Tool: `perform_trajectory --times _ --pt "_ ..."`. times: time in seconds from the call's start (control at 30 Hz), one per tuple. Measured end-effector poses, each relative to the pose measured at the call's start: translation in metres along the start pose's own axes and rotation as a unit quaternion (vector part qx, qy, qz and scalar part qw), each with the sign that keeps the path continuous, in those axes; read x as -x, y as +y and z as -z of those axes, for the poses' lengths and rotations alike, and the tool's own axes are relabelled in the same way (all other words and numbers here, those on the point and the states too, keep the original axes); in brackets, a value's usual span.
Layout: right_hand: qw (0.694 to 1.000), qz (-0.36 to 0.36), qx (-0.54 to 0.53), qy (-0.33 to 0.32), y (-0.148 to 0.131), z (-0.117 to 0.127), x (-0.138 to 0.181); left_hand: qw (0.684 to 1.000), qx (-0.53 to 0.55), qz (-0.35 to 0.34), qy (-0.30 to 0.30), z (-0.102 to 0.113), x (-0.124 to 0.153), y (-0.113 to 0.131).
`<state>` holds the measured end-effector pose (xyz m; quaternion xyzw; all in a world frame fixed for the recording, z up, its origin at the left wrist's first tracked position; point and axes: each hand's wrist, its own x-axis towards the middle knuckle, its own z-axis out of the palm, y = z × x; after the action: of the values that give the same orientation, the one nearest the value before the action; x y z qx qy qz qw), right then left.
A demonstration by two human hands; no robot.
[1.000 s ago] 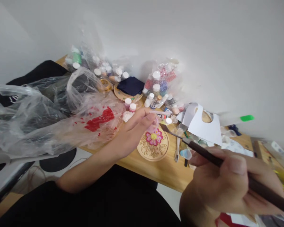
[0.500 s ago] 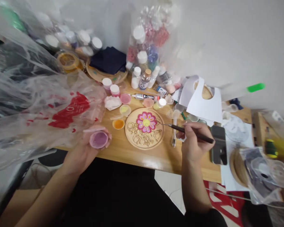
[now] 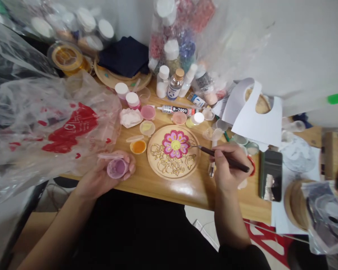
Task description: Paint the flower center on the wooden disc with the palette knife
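My left hand (image 3: 101, 174) holds a small clear cup of purple paste (image 3: 117, 168), its lid flipped back, just off the table's front edge. In my right hand (image 3: 228, 165) is a thin tool with a dark handle (image 3: 236, 163) and a slim metal tip, gripped like a pen. The tip reaches the right side of the flower on a round wooden board (image 3: 173, 176); whether it touches I cannot tell. That flower (image 3: 175, 145) has pink petals, a darker pink edge and a yellow centre. Gold outlined scrolls and leaves lie below it.
An orange cup (image 3: 138, 146) and a pale yellow cup (image 3: 147, 128) stand left of the board. Behind are a B-7000 glue tube (image 3: 178, 110) and several bottles (image 3: 174, 84). A plastic bag (image 3: 101, 108) crowds the left, a phone (image 3: 271, 175) the right.
The camera view has shifted, so the scene looks closer and more spread out. Both hands keep their holds; the tool's tip stays by the flower's right side.
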<state>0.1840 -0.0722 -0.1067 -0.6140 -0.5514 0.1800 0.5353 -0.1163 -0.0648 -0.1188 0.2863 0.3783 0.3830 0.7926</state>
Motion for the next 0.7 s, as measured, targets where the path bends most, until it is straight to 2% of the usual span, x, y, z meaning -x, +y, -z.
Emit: perform_trajectory --times 0.13,0.47,0.7 --pt "1.000 0.005 0.000 -0.008 0.0019 -0.0006 -0.0001 0.999 -0.004 -0.014 -0.029 0.0001 -0.0019 -0.0011" --pt "0.998 0.002 0.056 -0.013 -0.0032 0.0019 0.0018 0.999 -0.001 -0.011 -0.032 0.0007 -0.0017 0.0002" --pt "0.999 0.026 0.043 0.012 0.0003 0.0009 0.0049 1.000 0.015 0.011 -0.023 0.0024 -0.0013 -0.0013"
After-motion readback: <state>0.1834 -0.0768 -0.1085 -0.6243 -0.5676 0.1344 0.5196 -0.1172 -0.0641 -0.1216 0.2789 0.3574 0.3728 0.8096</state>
